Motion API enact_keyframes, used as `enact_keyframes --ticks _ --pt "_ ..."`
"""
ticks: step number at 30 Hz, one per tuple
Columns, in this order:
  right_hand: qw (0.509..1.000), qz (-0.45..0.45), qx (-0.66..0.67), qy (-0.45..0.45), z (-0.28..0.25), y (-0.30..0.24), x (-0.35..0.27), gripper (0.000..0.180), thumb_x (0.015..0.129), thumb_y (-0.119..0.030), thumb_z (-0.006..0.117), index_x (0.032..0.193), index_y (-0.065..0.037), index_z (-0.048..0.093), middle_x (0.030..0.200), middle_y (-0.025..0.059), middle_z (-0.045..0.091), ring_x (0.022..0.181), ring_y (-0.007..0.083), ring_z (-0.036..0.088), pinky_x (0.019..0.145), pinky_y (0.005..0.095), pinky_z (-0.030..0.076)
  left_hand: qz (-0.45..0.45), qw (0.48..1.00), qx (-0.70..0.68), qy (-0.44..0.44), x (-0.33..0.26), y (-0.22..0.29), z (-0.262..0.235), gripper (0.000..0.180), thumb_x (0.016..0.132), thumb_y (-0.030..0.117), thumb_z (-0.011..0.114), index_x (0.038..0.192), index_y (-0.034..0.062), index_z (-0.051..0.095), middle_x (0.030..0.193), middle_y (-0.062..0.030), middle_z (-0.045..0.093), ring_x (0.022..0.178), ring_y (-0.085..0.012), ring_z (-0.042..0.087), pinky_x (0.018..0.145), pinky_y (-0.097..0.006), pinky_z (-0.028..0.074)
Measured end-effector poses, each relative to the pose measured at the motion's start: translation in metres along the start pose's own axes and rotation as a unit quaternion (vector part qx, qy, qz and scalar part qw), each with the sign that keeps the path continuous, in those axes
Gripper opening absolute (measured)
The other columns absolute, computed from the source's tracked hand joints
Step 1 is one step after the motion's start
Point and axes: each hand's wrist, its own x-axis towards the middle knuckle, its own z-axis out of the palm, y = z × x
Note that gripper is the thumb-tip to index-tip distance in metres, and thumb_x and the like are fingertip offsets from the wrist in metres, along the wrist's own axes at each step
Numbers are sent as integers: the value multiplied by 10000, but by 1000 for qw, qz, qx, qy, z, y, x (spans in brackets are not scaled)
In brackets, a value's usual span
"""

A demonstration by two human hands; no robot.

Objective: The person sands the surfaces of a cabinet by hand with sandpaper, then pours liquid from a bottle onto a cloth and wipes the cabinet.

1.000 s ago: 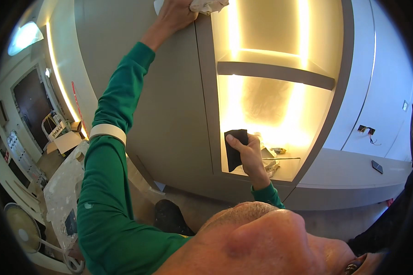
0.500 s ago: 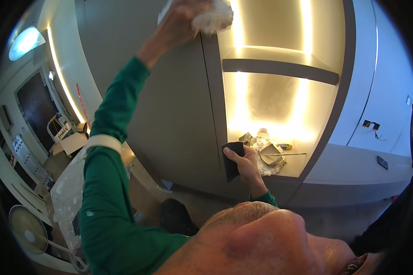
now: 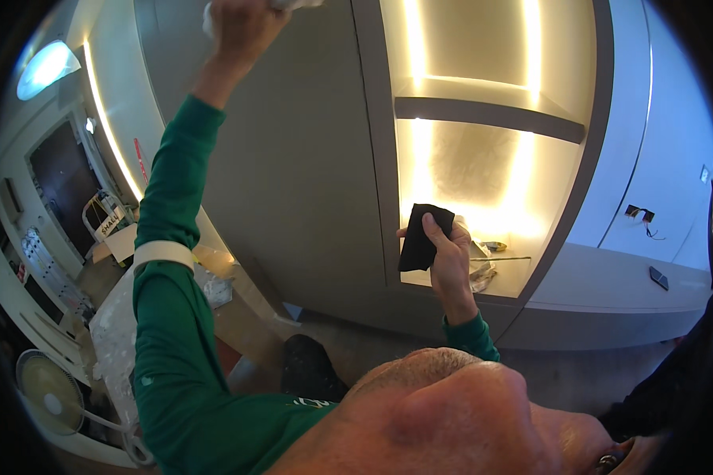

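Both my hands are up at the wall unit: my left hand, arm stretched high in its green sleeve, is closed around a crumpled white cloth at the very top of the view, pressed against the tall grey cabinet panel — most of that cloth is cut off by the edge, so I cannot tell how much of it I hold. My right hand is lower, fingers curled shut around a soft black folded cloth, which hangs down from my grip right at the front edge of the panel where the lit niche begins. Behind that hand, on the floor of the warm-lit recessed alcove, lies a small heap of crumpled clear wrapping and bits — too small to tell apart. Above it a grey floating shelf spans the alcove. Off to my left stands a white pedestal fan near a plastic-covered surface.
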Motion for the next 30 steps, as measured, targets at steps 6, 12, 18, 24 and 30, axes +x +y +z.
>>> enact_keyframes --ticks 6,12,18,24,30 --pt "999 -6 24 22 8 13 7 284 1047 -207 603 1155 46 672 1006 167 747 849 237 762 704 340 639 -1 996 -68 -65 2 14 74 493 912 233 681 1331 -12 595 1358 -237 618 1242 -422 582 1056 -552 423" --pt "998 55 -13 30 -29 33 11 279 1047 -204 598 1142 50 667 1018 173 749 826 237 760 717 343 636 -107 976 -79 -172 -11 40 130 833 946 369 638 1567 -55 280 1641 -276 253 1537 -427 215 1237 -564 202" --pt "999 28 -9 -35 0 36 34 278 1013 -213 664 1137 36 673 972 153 751 794 216 752 664 334 628 -133 962 -20 -237 126 -44 166 880 1018 613 452 1580 -44 284 1665 -230 256 1550 -383 221 1263 -553 164" --pt "967 -190 -164 30 26 -85 55 246 987 -164 694 1113 47 682 869 117 710 690 201 712 655 320 604 -74 987 -56 -130 -3 33 143 694 958 352 630 1483 -60 438 1602 -236 366 1492 -399 337 1211 -587 253" --pt "870 -445 -212 13 125 -232 188 237 960 -192 709 1019 37 702 806 84 686 637 166 660 579 289 549 -63 984 -109 -123 -86 110 73 735 792 259 777 1458 93 514 1520 -79 513 1370 -281 522 1076 -514 411"
